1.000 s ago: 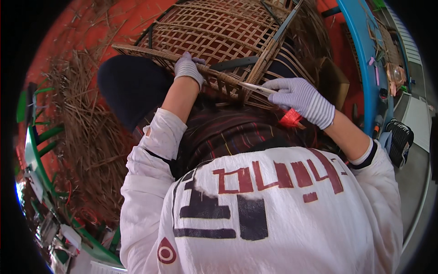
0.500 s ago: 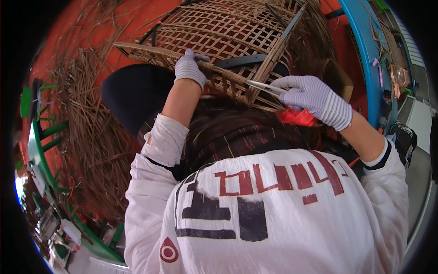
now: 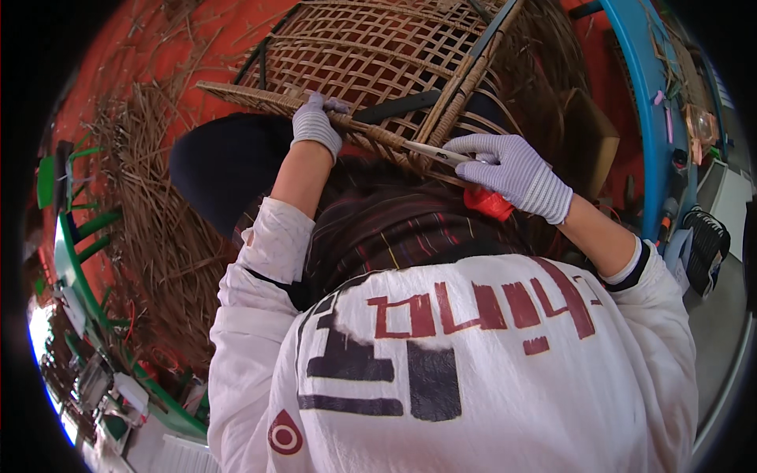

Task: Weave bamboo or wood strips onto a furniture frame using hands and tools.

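Observation:
A brown woven rattan panel (image 3: pixel 347 54) on a frame lies across my lap, with an open lattice. My left hand (image 3: pixel 317 128), in a striped glove, is closed around the wrapped near rail (image 3: pixel 264 96). My right hand (image 3: pixel 514 175), gloved the same way, holds scissors (image 3: pixel 436 152) with pale metal blades and red handles. Their tips point left and touch or nearly touch the rail beside the near corner. Fingers hide part of the handles. A dark flat bar (image 3: pixel 396 106) lies within the frame, close behind the rail.
Loose brown strips (image 3: pixel 154 229) are piled on the red floor (image 3: pixel 169 59) at my left. Green metal legs (image 3: pixel 95 229) stand farther left. A blue bench (image 3: pixel 643 87) runs along the right, and a cardboard box (image 3: pixel 591 134) sits before it.
Both hands have shifted slightly left in the picture. The scissors' blades look closer together, and the panel has shifted slightly with my hands.

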### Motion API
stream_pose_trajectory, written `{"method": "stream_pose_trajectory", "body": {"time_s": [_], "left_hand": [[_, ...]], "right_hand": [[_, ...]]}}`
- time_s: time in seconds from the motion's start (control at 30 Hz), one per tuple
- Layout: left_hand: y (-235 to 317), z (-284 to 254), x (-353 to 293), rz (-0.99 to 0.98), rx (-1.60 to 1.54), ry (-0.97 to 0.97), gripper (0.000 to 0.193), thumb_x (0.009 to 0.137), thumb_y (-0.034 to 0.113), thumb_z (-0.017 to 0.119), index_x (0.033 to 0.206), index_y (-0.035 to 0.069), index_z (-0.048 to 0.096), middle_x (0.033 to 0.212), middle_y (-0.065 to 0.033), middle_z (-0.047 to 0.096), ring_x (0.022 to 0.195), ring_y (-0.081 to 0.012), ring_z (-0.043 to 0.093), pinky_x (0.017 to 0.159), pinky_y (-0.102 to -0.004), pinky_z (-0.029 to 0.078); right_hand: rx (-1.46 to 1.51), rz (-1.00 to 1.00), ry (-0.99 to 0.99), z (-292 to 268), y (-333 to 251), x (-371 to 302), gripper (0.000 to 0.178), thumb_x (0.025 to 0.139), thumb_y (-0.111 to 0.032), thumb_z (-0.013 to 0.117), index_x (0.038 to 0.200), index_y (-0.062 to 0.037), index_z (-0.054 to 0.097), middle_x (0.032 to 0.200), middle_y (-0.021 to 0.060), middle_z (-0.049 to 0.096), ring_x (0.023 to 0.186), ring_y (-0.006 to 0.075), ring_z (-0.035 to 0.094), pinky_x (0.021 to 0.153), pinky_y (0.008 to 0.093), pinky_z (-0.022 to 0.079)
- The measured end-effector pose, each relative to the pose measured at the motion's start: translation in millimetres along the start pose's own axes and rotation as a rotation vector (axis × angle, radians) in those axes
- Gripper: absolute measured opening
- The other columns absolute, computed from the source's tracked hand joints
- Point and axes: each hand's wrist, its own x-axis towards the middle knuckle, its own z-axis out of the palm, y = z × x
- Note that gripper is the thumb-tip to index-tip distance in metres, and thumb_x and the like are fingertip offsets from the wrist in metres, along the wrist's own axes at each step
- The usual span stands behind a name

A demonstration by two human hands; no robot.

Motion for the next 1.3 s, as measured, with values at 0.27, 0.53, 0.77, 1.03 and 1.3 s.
{"method": "stream_pose_trajectory", "body": {"time_s": [0.27,0.53,0.77,1.03,1.3], "left_hand": [[-1.7,-11.9,17.3,-0.013,0.121,0.080,0.038,0.107,0.033,0.046,0.083,0.003,0.047,0.064,-0.0109,0.050,0.059,-0.0281,0.053,0.067,-0.0465,0.054],[8.3,-25.7,33.5,-0.030,0.037,-0.092,0.025,0.106,0.027,0.048,0.093,0.005,0.048,0.070,-0.0103,0.055,0.059,-0.0282,0.058,0.060,-0.0448,0.054],[16.4,-44.3,10.9,0.221,0.491,0.028,0.036,0.100,0.027,0.059,0.125,0.002,0.056,0.097,-0.0134,0.068,0.084,-0.0292,0.068,0.077,-0.0421,0.055],[-11.2,-20.4,-135.7,1.357,1.363,-0.655,0.042,0.071,0.004,0.075,0.112,0.008,0.068,0.111,-0.0142,0.066,0.105,-0.0353,0.062,0.094,-0.0420,0.050],[-47.6,23.3,-172.9,1.481,1.745,-0.908,0.049,0.073,0.013,0.077,0.120,0.012,0.062,0.119,-0.0096,0.062,0.104,-0.0326,0.058,0.094,-0.0449,0.045]], "right_hand": [[-0.187,-0.110,0.040,12.0,20.9,0.3,0.037,0.090,-0.016,0.070,0.126,-0.0066,0.067,0.076,0.0018,0.064,0.066,0.0055,0.050,0.065,0.0229,0.047],[-0.241,-0.148,0.039,8.6,-6.2,15.5,0.037,0.091,-0.018,0.067,0.126,-0.0039,0.065,0.075,0.0048,0.064,0.066,0.0083,0.055,0.065,0.0240,0.048],[-0.097,-0.166,-0.205,-14.5,-4.8,30.2,0.031,0.098,-0.020,0.058,0.123,-0.0053,0.068,0.089,0.0101,0.069,0.076,0.0139,0.063,0.073,0.0294,0.053],[0.114,-0.235,0.092,18.1,65.9,82.2,0.032,0.098,-0.017,0.060,0.127,-0.0053,0.066,0.094,0.0039,0.070,0.078,0.0113,0.062,0.075,0.0255,0.053],[0.281,-0.402,-0.132,31.2,58.3,75.0,0.018,0.090,-0.013,0.063,0.103,-0.0031,0.069,0.100,0.0102,0.071,0.092,0.0207,0.069,0.083,0.0299,0.056]]}}
